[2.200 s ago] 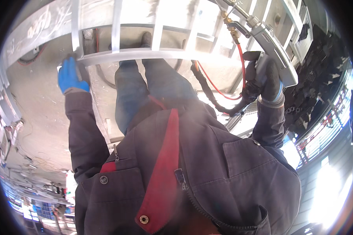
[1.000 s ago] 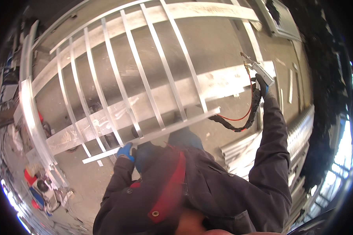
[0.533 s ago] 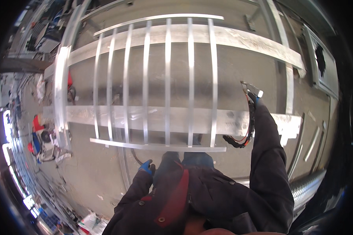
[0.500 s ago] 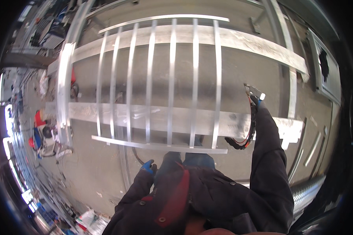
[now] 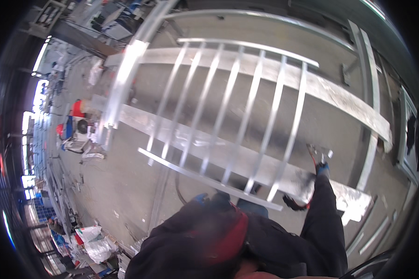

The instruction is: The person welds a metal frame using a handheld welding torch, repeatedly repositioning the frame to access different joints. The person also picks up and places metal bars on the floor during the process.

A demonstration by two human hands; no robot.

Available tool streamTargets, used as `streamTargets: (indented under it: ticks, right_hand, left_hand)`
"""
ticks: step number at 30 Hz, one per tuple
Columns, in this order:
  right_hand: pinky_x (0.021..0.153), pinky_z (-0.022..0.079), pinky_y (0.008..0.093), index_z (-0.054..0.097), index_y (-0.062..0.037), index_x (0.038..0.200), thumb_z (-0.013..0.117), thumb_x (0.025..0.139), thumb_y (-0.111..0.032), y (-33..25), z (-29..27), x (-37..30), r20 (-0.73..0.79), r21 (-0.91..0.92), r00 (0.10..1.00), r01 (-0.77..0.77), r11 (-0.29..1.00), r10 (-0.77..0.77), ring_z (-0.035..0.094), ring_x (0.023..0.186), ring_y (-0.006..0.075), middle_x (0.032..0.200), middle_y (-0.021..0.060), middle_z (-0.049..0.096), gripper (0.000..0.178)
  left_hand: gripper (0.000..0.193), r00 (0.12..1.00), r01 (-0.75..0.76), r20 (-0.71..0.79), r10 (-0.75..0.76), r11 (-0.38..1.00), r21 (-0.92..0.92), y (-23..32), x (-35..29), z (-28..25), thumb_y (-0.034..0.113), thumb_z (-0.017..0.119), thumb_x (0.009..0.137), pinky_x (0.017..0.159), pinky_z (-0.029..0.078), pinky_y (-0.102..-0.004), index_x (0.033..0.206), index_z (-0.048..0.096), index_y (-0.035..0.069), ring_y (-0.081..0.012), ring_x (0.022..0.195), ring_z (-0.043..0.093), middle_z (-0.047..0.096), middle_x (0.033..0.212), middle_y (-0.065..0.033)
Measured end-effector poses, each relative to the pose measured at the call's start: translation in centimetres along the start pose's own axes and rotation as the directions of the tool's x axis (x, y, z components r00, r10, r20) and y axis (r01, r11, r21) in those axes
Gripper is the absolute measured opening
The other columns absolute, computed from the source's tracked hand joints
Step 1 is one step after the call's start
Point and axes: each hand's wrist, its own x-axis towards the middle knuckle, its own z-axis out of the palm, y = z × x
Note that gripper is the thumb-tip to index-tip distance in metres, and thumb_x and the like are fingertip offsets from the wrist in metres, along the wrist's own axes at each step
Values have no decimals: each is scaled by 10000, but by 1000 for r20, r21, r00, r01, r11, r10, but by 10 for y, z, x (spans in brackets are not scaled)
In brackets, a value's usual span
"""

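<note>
My right hand, in a blue glove, is closed round what looks like a welding gun with a bright metal head. A black-sleeved cable with an orange-red line hangs from it in a loop. The gun is to the right of a ladder-like aluminium railing panel, apart from its bars. Low at the near side, my left hand, blue-gloved too, is close to the panel's near rail. Motion smears its fingers, and a thin dark hose runs beside it.
The panel lies across two long pale beams. A thick metal profile stands at their left end. Red and blue items and white bags lie on the floor at left. Metal strips lie at right.
The whole view has turned, so the panel and beams now slant down to the right. My right hand still holds the gun beside the panel. My left hand is nearer the panel's rail.
</note>
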Motion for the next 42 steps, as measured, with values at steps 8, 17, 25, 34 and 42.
streamTargets:
  ticks: [8,17,25,34,42]
  right_hand:
    - [1089,432,443,547,-23,1410,606,943,-402,-131,29,-185,152,-300,987,89,950,-44,553,1289,393,1391,236,584,604]
    - [1043,456,496,481,29,1412,626,895,-533,-175,99,-243,44,-513,999,50,857,-32,567,1240,404,1324,261,598,777]
    - [905,529,516,583,56,1161,597,945,-510,-83,144,-273,332,-596,938,294,747,-105,661,1080,410,1159,296,661,606]
    - [778,529,458,595,23,1236,627,910,-341,-103,196,-277,567,-782,824,532,324,14,641,1054,347,1136,222,653,490]
    - [742,529,447,599,18,1246,633,889,-264,-222,219,-394,668,-452,704,643,618,-243,639,976,341,1101,205,657,456]
  left_hand:
    - [546,979,-196,40,201,975,-103,74,-39,-30,384,566,1019,905,534,-397,1447,525,49,-276,1032,694,704,1173,-205]
    - [518,887,-448,56,458,885,-127,83,-85,-62,359,558,1025,920,529,-399,1444,531,55,-266,1045,688,702,1187,-189]
    - [531,962,-230,-137,237,971,68,24,-147,-102,410,530,1022,964,514,-422,1440,538,83,-323,1106,679,688,1224,-210]
    - [484,937,-286,-210,280,958,0,-76,-147,-117,397,548,1008,979,520,-435,1355,605,64,-364,1117,671,680,1218,-231]
    - [398,857,-273,-461,231,961,-27,-166,-65,-93,320,647,925,940,538,-452,1239,695,80,-353,1071,689,715,1171,-184]
